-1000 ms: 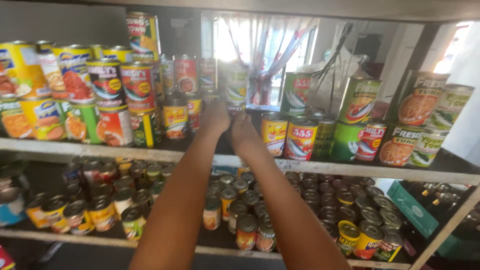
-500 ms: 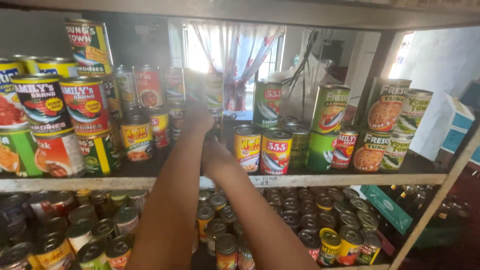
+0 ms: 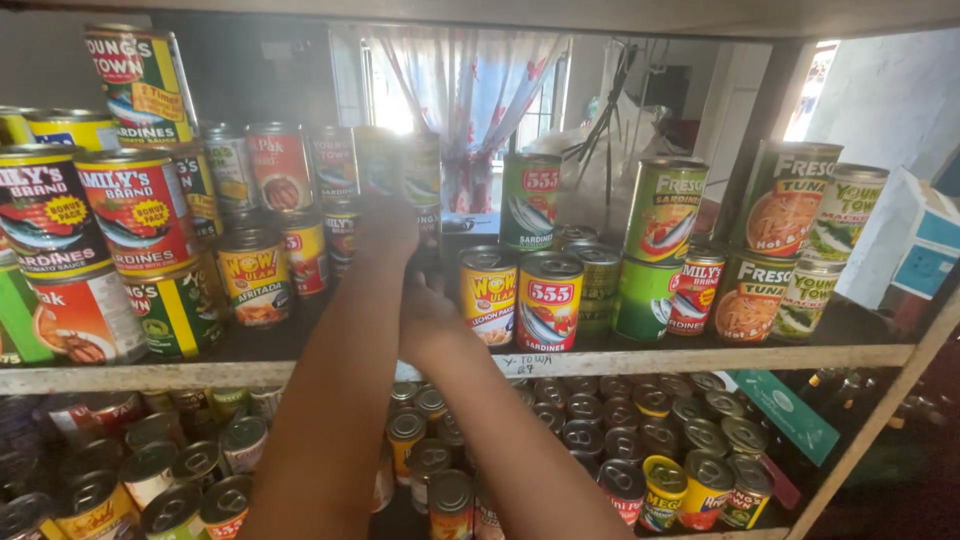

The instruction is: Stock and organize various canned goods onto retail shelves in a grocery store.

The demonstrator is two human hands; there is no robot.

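Observation:
Both my arms reach into the middle shelf point(image 3: 700, 358) of canned goods. My left hand point(image 3: 386, 228) is raised at the back of the shelf, its fingers around the bottom of a green-labelled can point(image 3: 380, 160) that stands among the upper stacked cans. Another green can point(image 3: 423, 172) is right beside it. My right hand point(image 3: 427, 312) is lower, just above the shelf board in the dark gap left of a yellow-and-red can point(image 3: 487, 296). I see it from the back, with its fingers hidden.
Stacked sardine cans point(image 3: 140, 210) fill the shelf's left side, and green and red tuna and sardine cans point(image 3: 665, 212) fill the right. The lower shelf holds several small cans point(image 3: 640, 440). A white-and-blue box point(image 3: 915, 245) is at the right; a curtained window point(image 3: 470, 90) is behind.
My right hand has dropped from beside the left hand to near the shelf board. My left hand stays up at the green can. The view has shifted slightly.

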